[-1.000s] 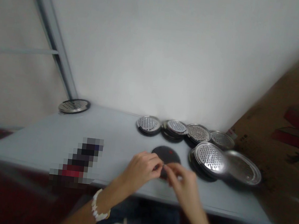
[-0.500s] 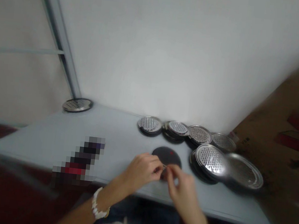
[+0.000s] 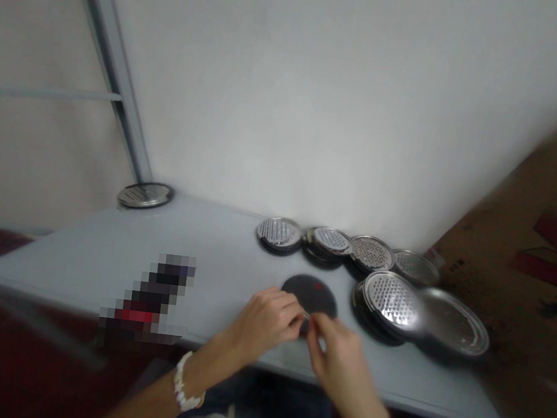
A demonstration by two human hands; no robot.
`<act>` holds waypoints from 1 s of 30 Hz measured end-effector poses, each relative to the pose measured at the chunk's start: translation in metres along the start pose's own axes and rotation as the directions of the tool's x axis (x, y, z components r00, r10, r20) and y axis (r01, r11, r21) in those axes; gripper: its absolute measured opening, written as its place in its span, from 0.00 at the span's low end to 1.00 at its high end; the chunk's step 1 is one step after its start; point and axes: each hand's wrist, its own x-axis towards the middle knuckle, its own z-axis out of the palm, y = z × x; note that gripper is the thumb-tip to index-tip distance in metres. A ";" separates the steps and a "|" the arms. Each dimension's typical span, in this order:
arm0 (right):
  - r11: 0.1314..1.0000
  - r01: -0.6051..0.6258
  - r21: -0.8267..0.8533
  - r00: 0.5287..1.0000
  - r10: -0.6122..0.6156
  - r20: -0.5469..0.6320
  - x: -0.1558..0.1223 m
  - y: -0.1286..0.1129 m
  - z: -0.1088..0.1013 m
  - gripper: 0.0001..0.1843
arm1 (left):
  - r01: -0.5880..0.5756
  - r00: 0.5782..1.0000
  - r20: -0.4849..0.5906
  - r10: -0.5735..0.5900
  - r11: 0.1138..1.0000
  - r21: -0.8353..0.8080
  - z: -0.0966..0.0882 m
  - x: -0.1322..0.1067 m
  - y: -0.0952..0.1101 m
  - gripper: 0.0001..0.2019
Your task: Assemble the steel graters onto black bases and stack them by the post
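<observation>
The left hand (image 3: 263, 321) and right hand (image 3: 336, 360) are closed in a fingertip pinch on a small metal piece (image 3: 305, 315), held over the near edge of a dark round disc (image 3: 309, 294). The disc lies on a grey table (image 3: 76, 260), just beside stacked perforated steel grater plates (image 3: 389, 301).

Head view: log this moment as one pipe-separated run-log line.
left hand: pinching small metal piece | right hand: fingertips at same piece | below: dark round disc | beside: stacked steel graters

Stacks of perforated steel grater plates (image 3: 371, 253) line the back of the pale bench (image 3: 75, 266) — one more plate (image 3: 145, 195) sits alone in the far corner. A cardboard box (image 3: 516, 283) leans at the right, and a pixelated object (image 3: 147, 301) lies on the bench.
</observation>
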 end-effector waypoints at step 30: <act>0.836 -0.122 0.536 0.980 0.185 -0.066 0.007 -0.016 -0.020 0.16 | 0.511 0.827 0.263 -0.497 0.470 -0.720 -0.023 0.016 0.012 0.07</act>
